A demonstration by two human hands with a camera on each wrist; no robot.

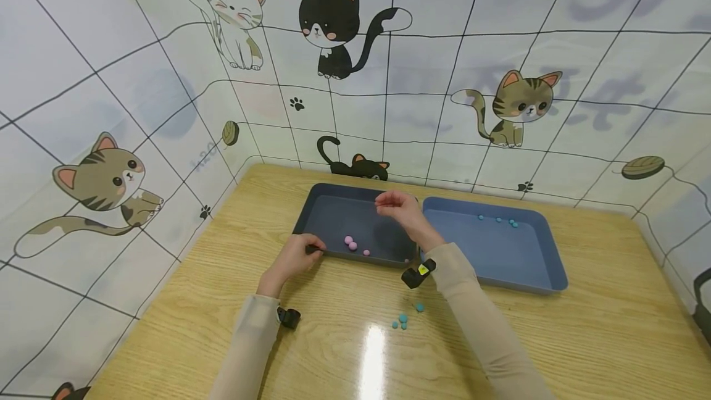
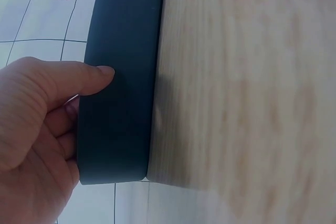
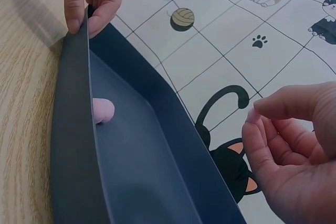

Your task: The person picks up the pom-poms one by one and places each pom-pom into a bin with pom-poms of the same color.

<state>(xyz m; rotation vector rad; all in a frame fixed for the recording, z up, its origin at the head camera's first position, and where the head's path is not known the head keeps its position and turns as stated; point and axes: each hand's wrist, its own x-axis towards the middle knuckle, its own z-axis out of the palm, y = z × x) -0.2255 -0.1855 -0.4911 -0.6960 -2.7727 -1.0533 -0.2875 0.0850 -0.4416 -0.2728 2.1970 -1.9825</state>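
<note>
A dark blue tray (image 1: 333, 215) lies on the wooden table with three pink balls (image 1: 352, 244) inside. My left hand (image 1: 308, 250) pinches its near left rim, thumb on the outer wall (image 2: 100, 72) and fingers inside. In the right wrist view the same left hand (image 3: 86, 9) grips the rim, and one pink ball (image 3: 102, 111) lies on the tray floor (image 3: 147, 182). My right hand (image 1: 386, 201) hovers above the tray's far side with its fingertips (image 3: 253, 124) curled together; nothing shows between them.
A lighter blue tray (image 1: 533, 264) stands directly to the right and holds several small blue balls (image 1: 498, 220) near its far wall. A few blue balls (image 1: 402, 320) lie loose on the table near me. Walls with cat pictures close in the table at the back and left.
</note>
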